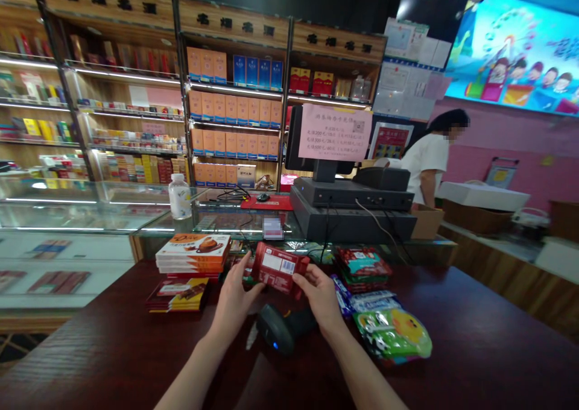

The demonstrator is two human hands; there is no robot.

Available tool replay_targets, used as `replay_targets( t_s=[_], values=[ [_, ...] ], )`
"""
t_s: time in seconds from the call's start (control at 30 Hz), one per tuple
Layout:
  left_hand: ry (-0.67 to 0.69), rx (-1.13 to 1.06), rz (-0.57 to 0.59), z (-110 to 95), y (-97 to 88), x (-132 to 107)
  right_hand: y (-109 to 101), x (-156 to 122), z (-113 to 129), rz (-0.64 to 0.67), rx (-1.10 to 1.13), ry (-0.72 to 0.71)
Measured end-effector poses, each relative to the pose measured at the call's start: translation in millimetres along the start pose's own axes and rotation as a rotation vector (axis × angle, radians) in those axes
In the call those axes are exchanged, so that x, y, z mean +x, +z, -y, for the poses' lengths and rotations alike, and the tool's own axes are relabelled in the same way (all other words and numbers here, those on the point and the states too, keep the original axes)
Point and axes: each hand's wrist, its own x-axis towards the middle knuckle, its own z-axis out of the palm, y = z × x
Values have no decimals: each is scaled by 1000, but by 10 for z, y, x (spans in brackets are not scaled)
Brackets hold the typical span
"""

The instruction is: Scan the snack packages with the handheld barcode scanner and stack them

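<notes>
A dark red snack packet (pixel 279 268), its barcode side facing me, is held above the table. My right hand (pixel 322 298) pinches its right end between thumb and fingers. At its left edge, my left hand (pixel 236 298) has thumb and fingers around the side. Below the packet lies a black handheld barcode scanner (pixel 277 331) with a blue light, on the dark wooden table (pixel 136 362). Left of my hands are stacked white and orange chocolate boxes (pixel 193 250) and flat chocolate packs (pixel 178 294). To the right are red packs (pixel 363 265), blue-wrapped snacks (pixel 373 301) and a green bag (pixel 392 333).
Behind the table stands a glass counter (pixel 154 223) with a white bottle (pixel 180 196) and a black cash register (pixel 353 208) trailing cables. A person in a white shirt (pixel 427 157) is at the back right. Stocked shelves (pixel 235 123) line the back wall.
</notes>
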Motion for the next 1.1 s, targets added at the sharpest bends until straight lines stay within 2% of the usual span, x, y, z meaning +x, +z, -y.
replay_targets(
  t_s=[0.13, 0.27, 0.37, 0.53, 0.6, 0.77, 0.9, 1.1],
  values=[
    [-140, -193, 32, -53, -7, 35, 7, -2, 30, -9, -63, -57],
    [-208, -302, 43, -153, -56, 32, -14, 9, 22, -47, -142, -132],
    [-187, -241, 43, -186, -88, 19, -49, 22, -28, -62, -220, -159],
    [-59, -26, -97, -157, -123, 20, -103, 33, -59, -147, -405, -264],
    [-55, 23, -91, -148, -133, 17, -107, 30, -46, -156, -429, -288],
    [-164, 53, 24, -187, -144, -19, -88, 3, -6, -150, -446, -296],
    [-229, 93, 31, -201, -148, -26, -81, -32, 25, -147, -482, -297],
    [-220, -128, 30, -56, -141, 13, -102, -66, 12, -44, -395, -188]
  ],
)
